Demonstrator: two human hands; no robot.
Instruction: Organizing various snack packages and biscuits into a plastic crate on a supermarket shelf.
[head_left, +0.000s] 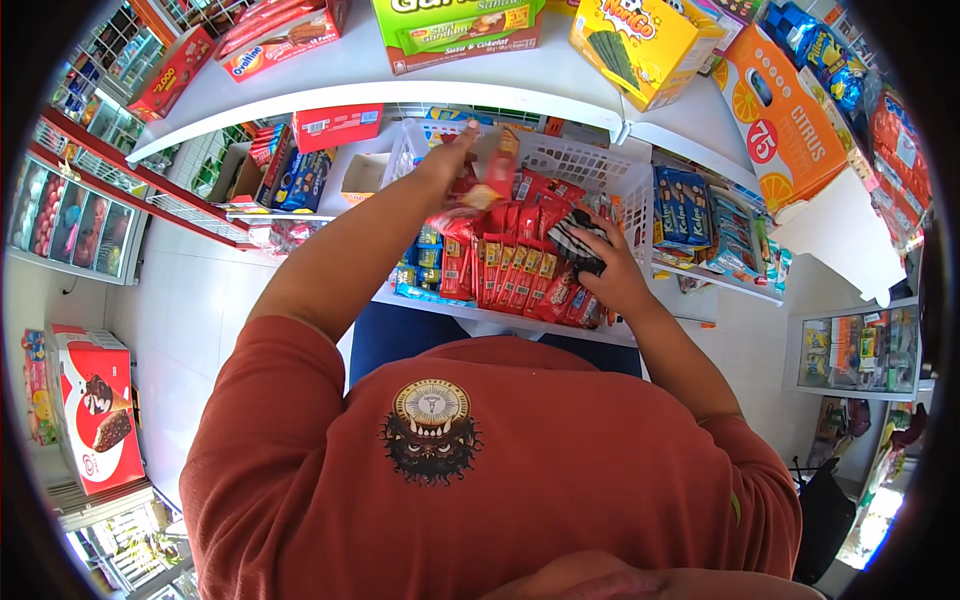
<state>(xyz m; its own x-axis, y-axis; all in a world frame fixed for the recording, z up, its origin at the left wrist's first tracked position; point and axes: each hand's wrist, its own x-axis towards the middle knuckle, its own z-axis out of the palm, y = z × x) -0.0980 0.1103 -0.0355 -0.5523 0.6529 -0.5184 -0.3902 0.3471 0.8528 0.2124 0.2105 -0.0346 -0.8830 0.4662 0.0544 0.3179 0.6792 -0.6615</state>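
In front of me a white plastic basket (596, 161) is filled with snack packets. Upright red packets (517, 274) stand in a row in its middle, and blue packets (429, 259) fill its left corner. My left hand (448, 169) is raised over the basket's back left part, holding a red snack pack (496, 172) that is blurred. Its fingertips are partly hidden. My right hand (616, 264) grips a bunched black-and-white striped cloth (577, 240) against the red packets at the basket's right side.
A white shelf (450, 96) overhangs the basket's back edge, bearing a green biscuit box (461, 34) and a yellow seaweed snack box (637, 49). To the right are blue wafer packs (681, 206) and an orange citrus carton (784, 120). An open small carton (365, 176) sits left.
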